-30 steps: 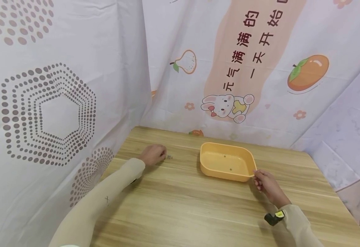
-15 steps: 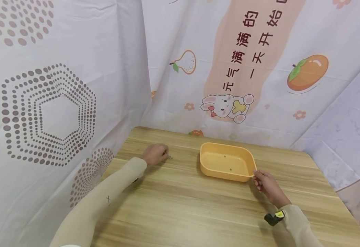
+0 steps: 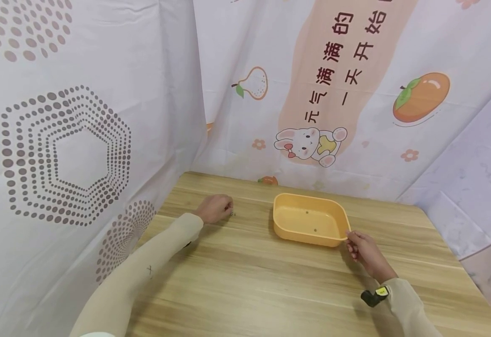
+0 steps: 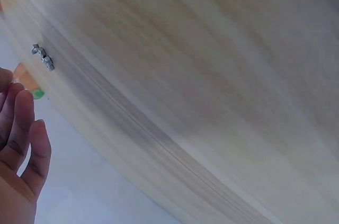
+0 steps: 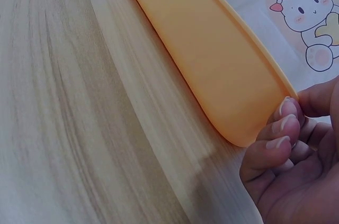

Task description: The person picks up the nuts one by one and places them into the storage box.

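Note:
My left hand (image 3: 215, 208) hovers at the back left of the table, beside a small cluster of silvery metal nuts (image 4: 43, 57). Its fingers are loosely bent, and nothing shows between them; the thumb and index finger are mostly cut off in the left wrist view. A few of the nuts peek out past the fingertips in the head view. With thumb and fingertips, my right hand (image 3: 366, 255) pinches the near right corner of a yellow plastic tray (image 5: 206, 60) standing on the table. Two small grey pieces (image 3: 315, 230) lie apart on the tray's floor.
The wood-grain table (image 3: 245, 285) reaches back to a printed curtain (image 3: 237, 121). Another white curtain (image 3: 81, 159) with dotted patterns hangs close along the left side, by my left arm.
My left hand has shifted slightly right, over the nuts, covering more of them. The right hand and the tray have stayed in place.

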A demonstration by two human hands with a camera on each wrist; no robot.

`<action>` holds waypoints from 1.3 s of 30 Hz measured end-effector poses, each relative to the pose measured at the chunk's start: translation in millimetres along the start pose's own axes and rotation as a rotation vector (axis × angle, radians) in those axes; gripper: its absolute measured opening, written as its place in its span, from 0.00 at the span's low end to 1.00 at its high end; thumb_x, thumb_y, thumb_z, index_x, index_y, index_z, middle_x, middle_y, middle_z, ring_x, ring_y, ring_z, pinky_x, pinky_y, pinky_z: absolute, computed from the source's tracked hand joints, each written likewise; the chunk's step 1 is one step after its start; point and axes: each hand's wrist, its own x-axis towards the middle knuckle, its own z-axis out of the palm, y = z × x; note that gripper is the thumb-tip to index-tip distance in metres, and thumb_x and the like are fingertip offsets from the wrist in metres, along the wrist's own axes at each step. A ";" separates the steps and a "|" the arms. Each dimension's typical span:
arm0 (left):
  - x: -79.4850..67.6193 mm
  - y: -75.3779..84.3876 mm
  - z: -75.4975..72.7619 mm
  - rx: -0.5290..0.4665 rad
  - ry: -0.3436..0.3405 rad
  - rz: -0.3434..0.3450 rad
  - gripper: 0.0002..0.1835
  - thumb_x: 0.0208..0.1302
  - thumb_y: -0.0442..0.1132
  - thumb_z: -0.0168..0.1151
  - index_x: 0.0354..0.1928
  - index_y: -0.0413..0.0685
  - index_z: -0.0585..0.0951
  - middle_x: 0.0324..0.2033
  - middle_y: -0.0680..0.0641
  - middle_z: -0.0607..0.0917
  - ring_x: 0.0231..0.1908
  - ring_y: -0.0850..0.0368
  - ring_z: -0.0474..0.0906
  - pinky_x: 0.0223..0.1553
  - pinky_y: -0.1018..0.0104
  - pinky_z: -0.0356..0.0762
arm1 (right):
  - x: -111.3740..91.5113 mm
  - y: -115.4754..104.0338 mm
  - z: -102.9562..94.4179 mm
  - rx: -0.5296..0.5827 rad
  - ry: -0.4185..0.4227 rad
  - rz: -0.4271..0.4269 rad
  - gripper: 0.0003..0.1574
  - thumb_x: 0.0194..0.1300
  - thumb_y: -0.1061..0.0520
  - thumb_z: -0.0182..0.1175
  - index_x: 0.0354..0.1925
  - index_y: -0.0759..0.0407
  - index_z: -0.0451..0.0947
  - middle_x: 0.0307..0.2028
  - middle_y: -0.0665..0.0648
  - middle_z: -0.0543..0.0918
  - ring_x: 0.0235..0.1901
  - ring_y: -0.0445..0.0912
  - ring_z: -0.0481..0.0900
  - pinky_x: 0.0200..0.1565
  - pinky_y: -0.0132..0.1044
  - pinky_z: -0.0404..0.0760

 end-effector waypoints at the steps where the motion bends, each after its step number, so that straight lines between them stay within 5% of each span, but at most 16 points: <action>1: 0.4 0.6 -0.1 -0.003 0.001 0.004 0.04 0.70 0.37 0.63 0.36 0.49 0.85 0.33 0.55 0.85 0.31 0.64 0.79 0.35 0.67 0.80 | 0.1 0.1 -0.3 0.000 -0.002 0.000 0.25 0.83 0.43 0.46 0.38 0.62 0.72 0.25 0.49 0.71 0.22 0.39 0.67 0.25 0.32 0.71; 39: 21.1 22.3 1.5 -0.020 -0.018 0.057 0.05 0.73 0.38 0.61 0.38 0.51 0.85 0.35 0.56 0.86 0.33 0.65 0.80 0.37 0.69 0.80 | -0.8 0.0 0.8 0.004 0.000 -0.012 0.26 0.83 0.43 0.46 0.37 0.63 0.72 0.24 0.49 0.70 0.21 0.39 0.67 0.24 0.32 0.71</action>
